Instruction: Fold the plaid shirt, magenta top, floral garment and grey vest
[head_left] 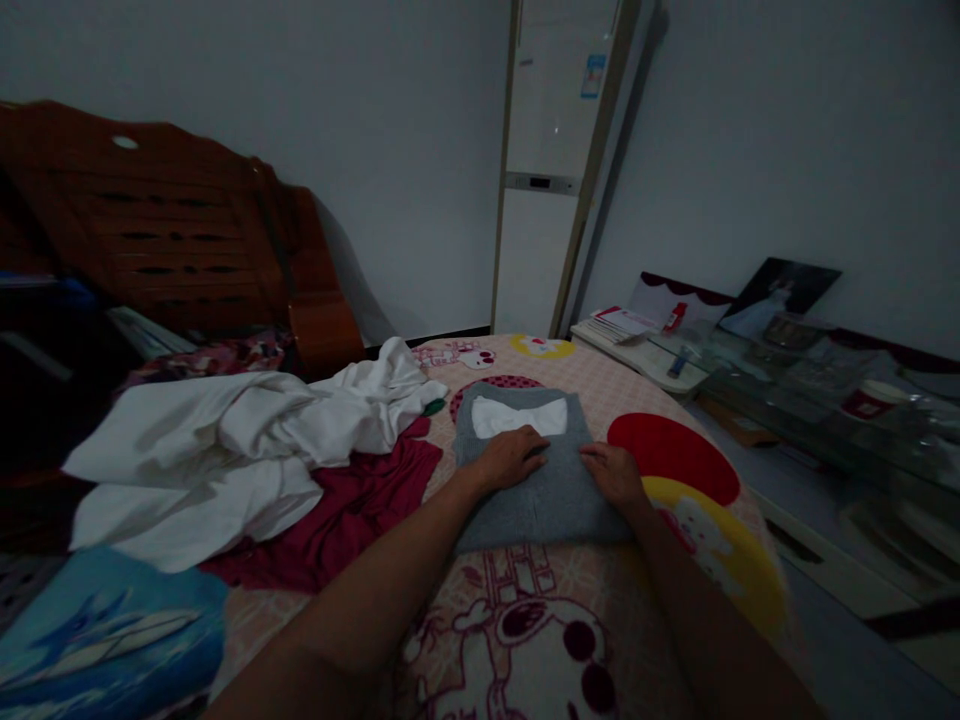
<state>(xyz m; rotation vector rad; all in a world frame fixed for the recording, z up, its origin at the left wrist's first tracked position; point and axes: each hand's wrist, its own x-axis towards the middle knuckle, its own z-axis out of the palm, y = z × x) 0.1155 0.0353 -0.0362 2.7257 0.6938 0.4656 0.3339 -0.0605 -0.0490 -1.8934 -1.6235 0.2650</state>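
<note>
A folded grey knit garment point(536, 500), ribbed and with a white bow-shaped piece point(517, 417) near its far edge, lies flat on the patterned cloth. My left hand point(514, 457) rests on top of it just below the white piece, fingers apart. Over its right side is my right hand point(615, 475), palm down, with the fingers stretched out toward the left hand and touching the knit. Neither hand lifts any fabric. My forearms cover part of the garment's near corners.
To the left lie a crumpled white cloth point(225, 420), a dark red cloth point(352, 510) and a blue printed fabric point(112, 640). The patterned cover point(585, 375) spreads over a rounded surface. A wooden bench point(172, 220) and a cluttered glass-topped cabinet point(795, 400) flank it.
</note>
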